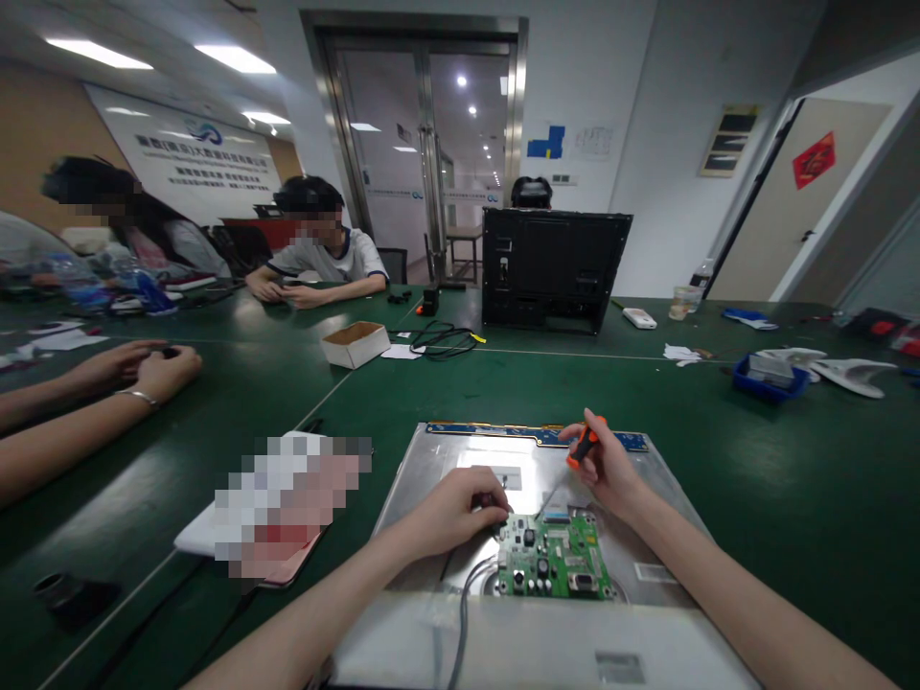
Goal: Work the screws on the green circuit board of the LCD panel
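A green circuit board (553,554) lies on the back of a silver display panel (460,565) in front of me. My right hand (608,470) is closed around the orange-and-black handle of a screwdriver (586,443). The screwdriver's thin shaft slants down to the left, its tip by the board's upper left edge. My left hand (467,508) is closed, thumb and fingers pinched together at the board's upper left corner. Whatever lies between those fingertips is hidden. A narrow blue board (495,434) runs along the panel's far edge, and a grey cable (464,613) leaves the green board's left side.
Left of the panel lie blurred-out white and pink items (287,508). Further back are an open cardboard box (355,345), black cables (438,339), an upright black monitor casing (553,271) and a blue tray (770,376). A co-worker's hands (154,369) rest at left; other people sit beyond.
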Demonstrator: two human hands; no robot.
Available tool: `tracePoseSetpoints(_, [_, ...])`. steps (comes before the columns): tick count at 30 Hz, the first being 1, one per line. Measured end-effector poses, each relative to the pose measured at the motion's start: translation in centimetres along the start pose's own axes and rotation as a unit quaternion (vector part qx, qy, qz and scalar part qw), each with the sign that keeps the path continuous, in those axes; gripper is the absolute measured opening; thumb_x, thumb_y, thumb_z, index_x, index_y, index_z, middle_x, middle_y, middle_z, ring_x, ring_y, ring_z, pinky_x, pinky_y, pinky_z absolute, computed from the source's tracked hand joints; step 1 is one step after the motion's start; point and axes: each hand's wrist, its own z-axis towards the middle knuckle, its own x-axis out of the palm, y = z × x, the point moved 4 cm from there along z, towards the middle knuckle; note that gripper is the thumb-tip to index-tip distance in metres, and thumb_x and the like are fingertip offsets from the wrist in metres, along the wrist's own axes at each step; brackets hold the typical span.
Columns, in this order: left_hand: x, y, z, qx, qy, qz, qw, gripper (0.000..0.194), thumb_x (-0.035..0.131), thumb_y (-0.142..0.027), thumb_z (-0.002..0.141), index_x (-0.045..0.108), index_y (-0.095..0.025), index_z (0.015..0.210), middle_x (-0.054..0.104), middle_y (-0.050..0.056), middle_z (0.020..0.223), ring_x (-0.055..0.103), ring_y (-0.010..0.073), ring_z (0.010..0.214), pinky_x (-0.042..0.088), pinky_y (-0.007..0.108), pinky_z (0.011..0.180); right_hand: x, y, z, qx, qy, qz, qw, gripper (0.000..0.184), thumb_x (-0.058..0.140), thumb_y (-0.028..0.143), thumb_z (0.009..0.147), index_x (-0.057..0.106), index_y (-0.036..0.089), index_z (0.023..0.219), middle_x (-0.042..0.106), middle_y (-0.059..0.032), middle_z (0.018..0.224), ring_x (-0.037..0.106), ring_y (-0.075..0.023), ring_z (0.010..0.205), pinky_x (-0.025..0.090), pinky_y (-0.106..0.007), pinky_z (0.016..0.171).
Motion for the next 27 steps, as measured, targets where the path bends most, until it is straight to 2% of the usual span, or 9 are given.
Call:
tracePoseSetpoints(5, [-0.1, -0.1, 0.0, 0.013, 0.009, -0.016, 1.000, 0.008, 0.065, -0.013, 0.085, 0.073, -0.016, 0.082, 0.067, 0.002, 0.079, 0.059, 0.0161, 0.074, 0.045, 0.025, 0.069, 1.5, 2.5, -1.0, -0.044, -0.003, 0.008, 0.999, 0.049, 0.083, 0.062, 0.064, 0.059, 0.020, 0.070, 0.043, 0.0093, 0.041, 0.031, -0.0055, 0.035, 0.024, -0.017, 0.034])
tracePoseSetpoints(8, [-0.1, 0.0, 0.0, 0.005, 0.014, -0.020, 1.000, 0.011, 0.064, -0.011, 0.084, 0.074, -0.017, 0.085, 0.069, 0.002, 0.081, 0.060, 0.0164, 0.075, 0.046, 0.025, 0.070, 3.3, 4.0, -1.6, -0.074, 0.003, -0.008, 0.997, 0.046, 0.091, 0.048, 0.057, 0.061, 0.021, 0.078, 0.047, 0.0095, 0.048, 0.034, -0.0054, 0.039, 0.025, -0.017, 0.036])
tracePoseSetpoints(12, [0.1, 0.3, 0.1, -0.004, 0.012, -0.019, 1.000, 0.010, 0.064, -0.014, 0.085, 0.074, -0.017, 0.083, 0.068, 0.001, 0.078, 0.058, 0.0159, 0.072, 0.045, 0.024, 0.067, 6.0, 5.6, -2.1, -0.133, -0.005, -0.056, 0.990, 0.041, 0.091, 0.046, 0.060, 0.064, 0.019, 0.075, 0.048, 0.0079, 0.048, 0.036, -0.0068, 0.041, 0.025, -0.019, 0.038])
tracePoseSetpoints(15, [0.1, 0.4, 0.0, -0.005, 0.005, -0.027, 1.000, 0.009, 0.065, -0.015, 0.085, 0.074, -0.017, 0.084, 0.067, 0.001, 0.078, 0.057, 0.0154, 0.071, 0.044, 0.024, 0.066, 8.0, 7.4, -3.2, -0.245, -0.022, -0.219, 0.944, 0.038, 0.084, 0.052, 0.070, 0.064, 0.019, 0.070, 0.058, 0.0021, 0.056, 0.042, -0.0095, 0.044, 0.034, -0.023, 0.041])
tracePoseSetpoints(18, [0.1, 0.5, 0.0, 0.007, 0.009, -0.037, 0.999, 0.008, 0.067, -0.016, 0.085, 0.075, -0.016, 0.084, 0.067, 0.001, 0.077, 0.058, 0.0162, 0.073, 0.044, 0.025, 0.069, 9.9, 9.0, -4.5, -0.322, 0.032, -0.333, 0.886, 0.026, 0.081, 0.043, 0.077, 0.068, 0.021, 0.081, 0.068, -0.0014, 0.071, 0.055, -0.0137, 0.056, 0.043, -0.025, 0.051])
tracePoseSetpoints(20, [0.1, 0.5, 0.0, 0.015, 0.011, -0.040, 0.999, 0.008, 0.067, -0.017, 0.086, 0.075, -0.017, 0.085, 0.067, 0.001, 0.078, 0.059, 0.0169, 0.075, 0.045, 0.026, 0.071, 10.7, 9.6, -5.0, -0.340, 0.060, -0.386, 0.856, 0.026, 0.080, 0.034, 0.078, 0.068, 0.024, 0.099, 0.069, 0.0010, 0.073, 0.058, -0.0143, 0.059, 0.045, -0.026, 0.057])
tracePoseSetpoints(22, [0.1, 0.6, 0.0, 0.015, 0.008, -0.037, 0.999, 0.008, 0.067, -0.018, 0.087, 0.074, -0.017, 0.085, 0.067, 0.001, 0.078, 0.059, 0.0169, 0.075, 0.045, 0.026, 0.070, 11.0, 9.8, -5.3, -0.344, 0.087, -0.416, 0.837, 0.038, 0.079, 0.026, 0.078, 0.064, 0.027, 0.113, 0.069, 0.0037, 0.071, 0.056, -0.0137, 0.056, 0.043, -0.026, 0.058])
tracePoseSetpoints(24, [0.0, 0.6, 0.0, 0.011, 0.005, -0.031, 0.999, 0.008, 0.067, -0.019, 0.087, 0.074, -0.017, 0.085, 0.067, 0.001, 0.078, 0.059, 0.0168, 0.074, 0.045, 0.026, 0.069, 11.1, 9.5, -5.4, -0.346, 0.120, -0.437, 0.822, 0.040, 0.076, 0.022, 0.080, 0.062, 0.028, 0.117, 0.068, 0.0043, 0.072, 0.055, -0.0132, 0.055, 0.041, -0.025, 0.056])
tracePoseSetpoints(27, [-0.1, 0.5, 0.0, 0.005, 0.002, -0.024, 1.000, 0.007, 0.066, -0.017, 0.087, 0.073, -0.017, 0.085, 0.066, 0.001, 0.079, 0.059, 0.0165, 0.073, 0.045, 0.026, 0.070, 10.8, 8.5, -5.3, -0.344, 0.176, -0.485, 0.785, 0.030, 0.072, 0.018, 0.082, 0.063, 0.027, 0.110, 0.069, 0.0024, 0.077, 0.056, -0.0128, 0.056, 0.040, -0.024, 0.055])
